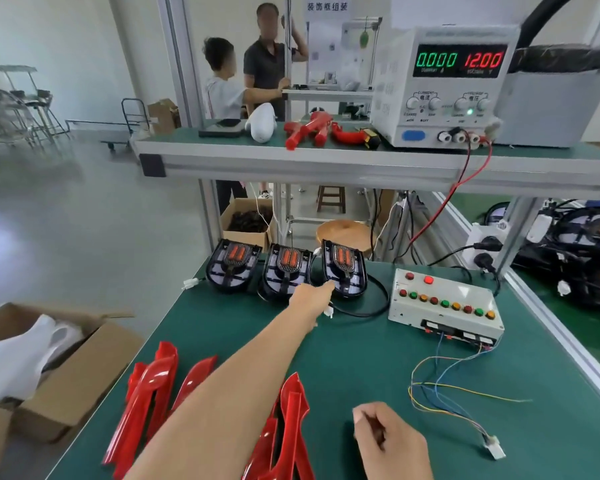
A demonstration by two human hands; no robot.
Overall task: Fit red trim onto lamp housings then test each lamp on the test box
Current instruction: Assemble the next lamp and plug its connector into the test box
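Three black lamp housings stand in a row at the far side of the green mat: the left one [232, 265], the middle one [286, 271] and the right one [343, 268], each with orange elements inside. My left hand [310, 297] reaches out, its fingertips touching the front edge of the right housing; its grip is not clear. Red trim pieces lie near me in a left pile [149, 393] and a right pile [288, 427]. My right hand [392, 441] rests loosely curled on the mat, holding nothing. The white test box [444, 303] with coloured buttons sits right of the housings.
Coloured wires run from the test box to a white connector [496, 448]. A power supply [454, 84] on the upper shelf reads 0.000 and 12.00. A cardboard box [66, 368] with white parts stands at my left. Two people stand behind the bench.
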